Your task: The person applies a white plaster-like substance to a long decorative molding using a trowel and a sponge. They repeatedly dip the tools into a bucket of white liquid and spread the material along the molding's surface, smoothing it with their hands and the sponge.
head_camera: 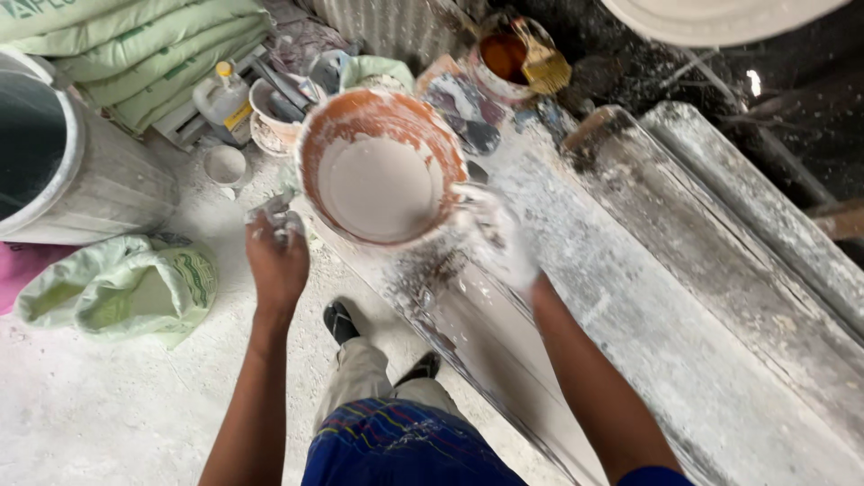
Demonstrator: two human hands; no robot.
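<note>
A person is standing over a long, plaster-dusted mould surface [684,360] and steadying an orange bucket [382,166] that is sitting at its near-left end, right by the edge. The bucket is holding a pale, smooth white slurry [378,189] that is filling it well up, with the inner wall above it streaked white over orange. The right hand [499,238] is thickly coated in white and is pressing against the bucket's rim on the right side, fingers curled over or against the lip (the coating is making it hard to tell whether they are truly clamping it). The left hand [277,252] is hovering just beside the bucket's left wall, not touching it, fingers pinched closed around a small clump of whitish fibre or rag [273,214]. With that much wet mix the bucket is looking heavy and liable to slosh, and its rim is looking slick with paste; a two-sided hold low on the wall or under the rim seems safer than one wet lip. Around it, a grey barrel [72,171] is standing on the floor to the left, stacked green sacks [153,45] are lying behind it, an opened green sack [126,288] is slumping nearby, and a second pot with a brush [517,58] is resting at the far end.
</note>
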